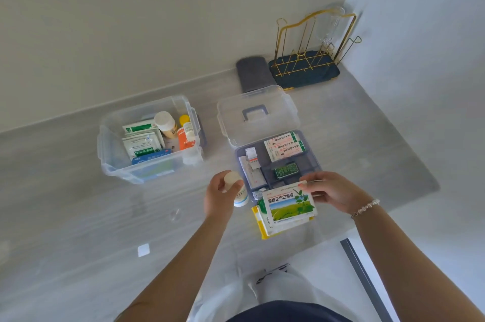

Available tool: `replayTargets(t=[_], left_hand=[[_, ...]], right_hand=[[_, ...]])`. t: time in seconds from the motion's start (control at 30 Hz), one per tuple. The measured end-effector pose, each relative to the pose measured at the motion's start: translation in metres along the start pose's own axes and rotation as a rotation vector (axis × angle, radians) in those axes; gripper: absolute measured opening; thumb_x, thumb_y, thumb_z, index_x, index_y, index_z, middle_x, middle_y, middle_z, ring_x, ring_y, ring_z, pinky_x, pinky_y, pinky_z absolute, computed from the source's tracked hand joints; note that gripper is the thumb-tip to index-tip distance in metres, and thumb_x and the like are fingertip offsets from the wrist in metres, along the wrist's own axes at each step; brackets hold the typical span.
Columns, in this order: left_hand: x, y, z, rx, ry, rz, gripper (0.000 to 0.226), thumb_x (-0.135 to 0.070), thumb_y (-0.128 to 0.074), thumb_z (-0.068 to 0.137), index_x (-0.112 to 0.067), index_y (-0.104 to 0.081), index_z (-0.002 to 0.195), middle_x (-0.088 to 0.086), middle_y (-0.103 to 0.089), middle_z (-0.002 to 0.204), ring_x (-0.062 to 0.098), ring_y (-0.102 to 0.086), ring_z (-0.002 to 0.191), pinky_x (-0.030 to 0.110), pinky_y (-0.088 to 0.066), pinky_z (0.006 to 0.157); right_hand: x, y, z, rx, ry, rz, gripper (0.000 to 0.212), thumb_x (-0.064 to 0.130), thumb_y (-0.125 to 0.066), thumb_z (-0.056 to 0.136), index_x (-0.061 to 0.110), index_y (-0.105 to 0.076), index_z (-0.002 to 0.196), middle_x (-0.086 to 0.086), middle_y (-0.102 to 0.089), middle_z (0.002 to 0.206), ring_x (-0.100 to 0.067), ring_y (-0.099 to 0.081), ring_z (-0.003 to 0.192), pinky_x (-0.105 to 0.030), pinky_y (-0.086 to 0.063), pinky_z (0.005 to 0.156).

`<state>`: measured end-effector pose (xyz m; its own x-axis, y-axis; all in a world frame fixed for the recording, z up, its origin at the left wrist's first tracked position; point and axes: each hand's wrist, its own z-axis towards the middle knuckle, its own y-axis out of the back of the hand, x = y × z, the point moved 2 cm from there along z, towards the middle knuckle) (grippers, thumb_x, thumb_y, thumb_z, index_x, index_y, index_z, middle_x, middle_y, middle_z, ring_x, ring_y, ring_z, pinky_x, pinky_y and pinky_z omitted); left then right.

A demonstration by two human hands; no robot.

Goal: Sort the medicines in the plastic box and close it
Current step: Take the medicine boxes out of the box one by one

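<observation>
Stack of medicine boxes [284, 219] lies nearest, at the counter's front edge; right hand [333, 190] pinches the top green-labelled box [288, 204] at its far corner. Left hand [219, 197] is closed around a white bottle [236, 187]. Beyond, the compartment tray [278, 161] holds packets. Farther left, open plastic box [149, 138] contains sachets and bottles.

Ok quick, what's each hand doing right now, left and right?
Left hand: closed around a small white bottle, held above the counter.
Right hand: fingers pinching the far edge of the green-and-white medicine box on top of a stack.
</observation>
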<state>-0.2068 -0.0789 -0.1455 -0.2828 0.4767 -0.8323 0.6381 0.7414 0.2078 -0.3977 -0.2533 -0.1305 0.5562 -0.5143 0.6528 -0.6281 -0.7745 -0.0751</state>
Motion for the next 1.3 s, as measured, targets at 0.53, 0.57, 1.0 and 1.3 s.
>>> replayTargets(t=[0.53, 0.57, 1.0, 1.3], left_hand=[[0.007, -0.013, -0.024, -0.117, -0.097, 0.125, 0.046, -0.024, -0.073, 0.076, -0.019, -0.056, 0.119, 0.005, -0.052, 0.129, 0.018, -0.05, 0.117, 0.03, -0.043, 0.094], [0.005, -0.013, -0.027, -0.119, -0.115, 0.153, 0.046, -0.025, -0.073, 0.076, -0.021, -0.057, 0.119, 0.004, -0.05, 0.13, 0.019, -0.048, 0.118, 0.032, -0.041, 0.097], [0.007, -0.033, -0.042, -0.055, -0.39, 0.69, 0.02, -0.04, -0.07, 0.076, -0.04, -0.071, 0.096, -0.004, -0.031, 0.149, 0.019, -0.015, 0.142, 0.045, 0.01, 0.113], [-0.017, -0.025, -0.036, 0.0, -0.276, 0.584, 0.02, -0.033, -0.054, 0.089, -0.031, -0.07, 0.101, -0.004, -0.043, 0.144, 0.017, -0.028, 0.137, 0.043, -0.012, 0.115]], right_hand=[[-0.008, -0.007, 0.003, -0.036, 0.127, -0.135, 0.013, 0.015, -0.068, 0.079, 0.012, -0.069, 0.092, -0.004, -0.076, 0.089, -0.016, -0.073, 0.083, -0.02, -0.057, 0.065], [-0.007, -0.008, 0.004, -0.051, 0.142, -0.153, 0.013, 0.016, -0.069, 0.079, 0.013, -0.069, 0.092, -0.003, -0.076, 0.088, -0.015, -0.073, 0.082, -0.02, -0.057, 0.065], [-0.011, -0.014, 0.0, -0.263, 0.223, -0.548, 0.032, 0.025, -0.066, 0.083, 0.017, -0.064, 0.113, 0.001, -0.071, 0.106, 0.0, -0.06, 0.073, -0.009, -0.045, 0.052], [0.007, -0.026, -0.007, -0.402, 0.309, -0.457, 0.036, 0.025, -0.066, 0.08, 0.016, -0.063, 0.115, -0.002, -0.068, 0.115, 0.002, -0.058, 0.076, -0.005, -0.044, 0.049]])
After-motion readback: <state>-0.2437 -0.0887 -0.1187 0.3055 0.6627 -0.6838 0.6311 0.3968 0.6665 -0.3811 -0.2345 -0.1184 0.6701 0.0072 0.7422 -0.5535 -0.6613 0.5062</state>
